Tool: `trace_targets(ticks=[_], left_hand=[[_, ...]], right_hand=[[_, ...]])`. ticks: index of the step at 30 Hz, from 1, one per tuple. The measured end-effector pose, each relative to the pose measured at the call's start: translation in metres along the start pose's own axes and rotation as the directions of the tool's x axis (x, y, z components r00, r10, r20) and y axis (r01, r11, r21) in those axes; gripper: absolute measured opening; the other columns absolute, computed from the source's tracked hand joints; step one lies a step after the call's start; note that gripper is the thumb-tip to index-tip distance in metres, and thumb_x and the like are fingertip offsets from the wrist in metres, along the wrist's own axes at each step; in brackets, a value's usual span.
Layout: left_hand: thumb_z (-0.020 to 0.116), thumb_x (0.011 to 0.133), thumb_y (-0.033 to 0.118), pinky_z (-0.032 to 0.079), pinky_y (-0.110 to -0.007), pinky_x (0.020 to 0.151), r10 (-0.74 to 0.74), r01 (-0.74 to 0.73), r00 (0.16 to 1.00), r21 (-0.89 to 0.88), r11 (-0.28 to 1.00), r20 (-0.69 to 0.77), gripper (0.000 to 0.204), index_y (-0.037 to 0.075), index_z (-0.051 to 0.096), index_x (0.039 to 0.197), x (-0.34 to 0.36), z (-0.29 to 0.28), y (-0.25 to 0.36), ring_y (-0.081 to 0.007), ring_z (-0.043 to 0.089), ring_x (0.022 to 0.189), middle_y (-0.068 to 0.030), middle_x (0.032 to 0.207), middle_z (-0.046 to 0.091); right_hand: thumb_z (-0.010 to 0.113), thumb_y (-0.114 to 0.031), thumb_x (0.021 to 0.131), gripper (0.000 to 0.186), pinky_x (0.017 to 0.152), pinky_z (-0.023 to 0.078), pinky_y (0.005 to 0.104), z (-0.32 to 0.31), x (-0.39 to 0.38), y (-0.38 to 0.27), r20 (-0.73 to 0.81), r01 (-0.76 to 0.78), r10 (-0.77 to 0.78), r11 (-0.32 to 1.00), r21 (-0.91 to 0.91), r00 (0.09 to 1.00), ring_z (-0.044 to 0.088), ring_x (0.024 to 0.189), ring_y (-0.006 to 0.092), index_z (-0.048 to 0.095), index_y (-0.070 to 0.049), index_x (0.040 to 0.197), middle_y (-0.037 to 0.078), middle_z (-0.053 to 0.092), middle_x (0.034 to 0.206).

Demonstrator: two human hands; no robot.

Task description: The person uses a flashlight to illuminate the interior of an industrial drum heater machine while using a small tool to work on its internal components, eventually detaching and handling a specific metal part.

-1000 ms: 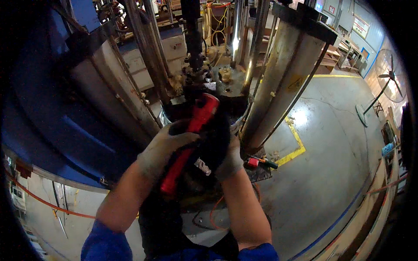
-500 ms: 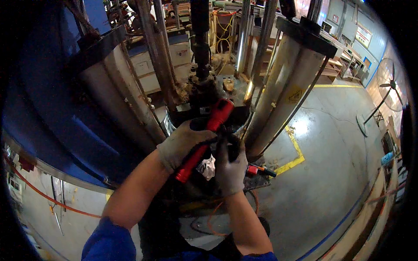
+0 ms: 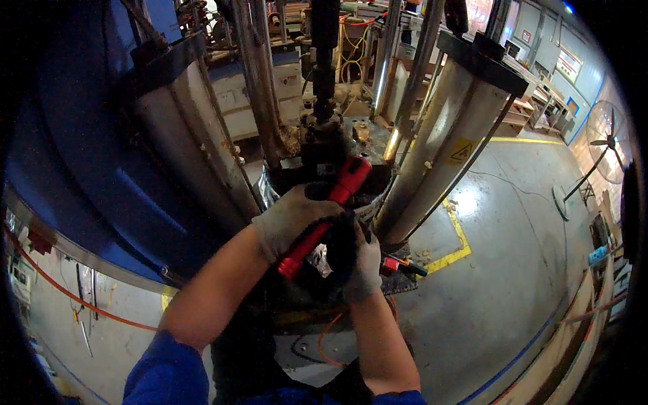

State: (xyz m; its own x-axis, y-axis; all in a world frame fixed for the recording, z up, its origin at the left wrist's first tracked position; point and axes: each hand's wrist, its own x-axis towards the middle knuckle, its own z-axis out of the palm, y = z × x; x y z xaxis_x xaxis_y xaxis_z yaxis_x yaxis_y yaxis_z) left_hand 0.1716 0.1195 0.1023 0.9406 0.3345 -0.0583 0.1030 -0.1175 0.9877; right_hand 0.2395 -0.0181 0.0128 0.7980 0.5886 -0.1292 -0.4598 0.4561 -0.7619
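Note:
A long red flashlight [image 3: 351, 177] slants across the middle, its wider head up and to the right. My left hand [image 3: 291, 217], in a light glove with dark finger parts, is closed around its barrel. My right hand [image 3: 366, 266], gloved the same way, is just right of the barrel with its fingers curled. Between the two hands lies a dark, blurred shape; whether it is glove or a held thing is unclear. Crumpled silver foil [image 3: 320, 262] shows below the flashlight. Just right of my right hand lie red and black tool-like handles [image 3: 403, 266].
Large metal cylinders [image 3: 445, 142] flank a machine with a dark vertical shaft [image 3: 325, 61]. A blue panel [image 3: 88, 155] fills the left. An orange hose [image 3: 81, 307] crosses the lower left. A pedestal fan [image 3: 607, 143] stands far right, beyond yellow floor tape [image 3: 449, 260].
The flashlight and both hands have shifted slightly right in the picture. My right hand's dark fingers have moved down and away from the barrel. The view has shifted a little too.

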Motion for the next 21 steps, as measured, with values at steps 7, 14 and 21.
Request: trace_targets(ticks=[7, 14, 21], left_hand=[[0.070, 0.084, 0.014, 0.052, -0.028, 0.076, -0.072, 0.072, 0.997, -0.209, 0.975, 0.007, 0.034, 0.001, 0.063, 0.114, 0.000, 0.006, 0.011, -0.0144, 0.064, 0.082, -0.0059, 0.093, 0.068], [0.072, 0.083, 0.017, 0.053, -0.030, 0.073, -0.051, 0.060, 0.997, -0.184, 0.981, 0.051, 0.052, 0.006, 0.054, 0.130, 0.004, 0.002, 0.001, -0.0146, 0.063, 0.084, -0.0058, 0.104, 0.066], [0.073, 0.082, 0.022, 0.054, -0.032, 0.073, -0.112, 0.111, 0.992, -0.009, 0.994, -0.060, 0.053, 0.004, 0.055, 0.129, -0.006, 0.006, 0.024, -0.0171, 0.063, 0.083, -0.0072, 0.104, 0.066]], right_hand=[[0.067, -0.007, 0.085, 0.030, 0.075, 0.052, 0.0403, 0.000, -0.013, -0.019, 0.480, 0.631, -0.677, -0.030, -0.775, 0.558, 0.065, 0.087, 0.0341, 0.062, -0.001, 0.114, 0.017, 0.066, 0.097], [0.062, -0.015, 0.093, 0.024, 0.071, 0.051, 0.0367, -0.007, 0.000, 0.000, -0.013, 0.096, -0.101, 0.971, -0.220, 0.995, 0.063, 0.081, 0.0229, 0.061, -0.001, 0.112, 0.007, 0.066, 0.094], [0.072, -0.014, 0.084, 0.026, 0.065, 0.050, 0.0393, 0.003, -0.014, -0.014, 0.455, 0.550, -0.689, -0.098, -0.830, 0.564, 0.061, 0.072, 0.0311, 0.063, -0.005, 0.106, 0.012, 0.062, 0.082]])
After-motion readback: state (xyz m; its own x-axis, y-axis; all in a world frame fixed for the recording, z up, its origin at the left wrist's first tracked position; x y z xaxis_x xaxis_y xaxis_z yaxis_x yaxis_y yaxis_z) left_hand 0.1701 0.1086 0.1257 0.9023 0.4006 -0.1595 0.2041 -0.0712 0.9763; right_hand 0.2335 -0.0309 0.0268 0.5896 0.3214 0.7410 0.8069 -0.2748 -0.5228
